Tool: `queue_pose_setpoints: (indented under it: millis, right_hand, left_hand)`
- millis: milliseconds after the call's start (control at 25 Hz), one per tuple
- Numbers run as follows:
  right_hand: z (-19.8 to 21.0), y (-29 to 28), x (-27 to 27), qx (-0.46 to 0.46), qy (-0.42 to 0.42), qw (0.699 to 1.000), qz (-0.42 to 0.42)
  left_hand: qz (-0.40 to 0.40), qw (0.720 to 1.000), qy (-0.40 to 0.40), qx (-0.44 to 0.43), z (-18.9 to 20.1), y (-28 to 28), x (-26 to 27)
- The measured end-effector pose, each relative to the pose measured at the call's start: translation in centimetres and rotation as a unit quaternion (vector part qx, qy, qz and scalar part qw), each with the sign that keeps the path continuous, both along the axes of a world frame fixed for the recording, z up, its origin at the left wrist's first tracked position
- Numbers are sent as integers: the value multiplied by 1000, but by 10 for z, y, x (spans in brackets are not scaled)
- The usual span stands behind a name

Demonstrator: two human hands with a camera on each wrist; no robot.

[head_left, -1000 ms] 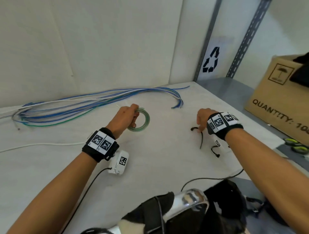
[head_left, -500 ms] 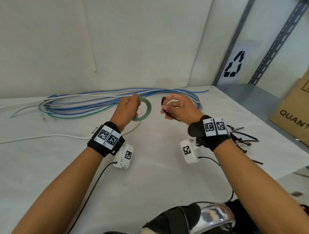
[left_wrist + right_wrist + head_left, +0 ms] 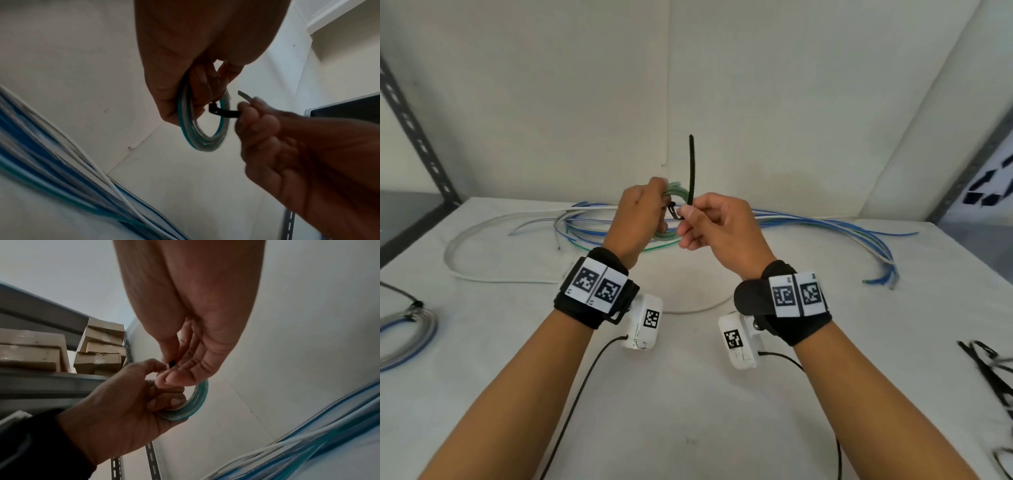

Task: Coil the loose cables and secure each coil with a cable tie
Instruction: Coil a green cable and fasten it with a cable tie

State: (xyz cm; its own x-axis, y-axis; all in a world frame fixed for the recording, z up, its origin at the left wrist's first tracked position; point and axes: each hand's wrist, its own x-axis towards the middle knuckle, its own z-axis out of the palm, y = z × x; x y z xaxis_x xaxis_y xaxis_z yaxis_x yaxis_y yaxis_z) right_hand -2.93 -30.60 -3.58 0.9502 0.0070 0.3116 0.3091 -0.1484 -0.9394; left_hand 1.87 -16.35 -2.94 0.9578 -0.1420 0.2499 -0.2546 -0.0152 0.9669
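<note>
My left hand (image 3: 643, 212) grips a small green and clear cable coil (image 3: 203, 128), held upright above the white table (image 3: 688, 411). My right hand (image 3: 709, 226) pinches a black cable tie (image 3: 691, 168) right beside the coil; its tail sticks straight up in the head view. In the left wrist view the cable tie (image 3: 224, 112) is bent round the coil's strand next to my left fingers. The right wrist view shows the coil (image 3: 195, 404) half hidden behind both hands. Loose blue, white and green cables (image 3: 825, 226) lie along the back of the table.
A tied grey and blue coil (image 3: 404, 335) lies at the left table edge. Spare black cable ties (image 3: 989, 370) lie at the right edge. Metal shelf uprights (image 3: 417, 137) flank the table, and cardboard boxes (image 3: 98, 347) sit on a shelf to the left.
My right hand picked a cable tie off the table at the right and brought it up to the coil. Both hands rose and met, and the tie now bends round the coil.
</note>
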Motion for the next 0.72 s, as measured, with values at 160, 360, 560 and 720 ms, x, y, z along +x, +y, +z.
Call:
queue_pose_setpoints:
  millis: [160, 360, 560, 720]
  right_hand:
    - [-16, 10, 10, -43, -65, 997, -20]
    - [-25, 0, 6, -64, -144, 985, -73]
    - [-27, -6, 7, -74, -179, 978, -76]
    - [-22, -2, 3, -61, -161, 983, -60]
  left_hand:
    - [-11, 998, -32, 48, -4, 1, 1]
    - [-38, 998, -38, 35, -7, 0, 1]
    - [-47, 997, -38, 38, -3, 0, 0]
    - [-44, 995, -82, 23, 0, 4, -1]
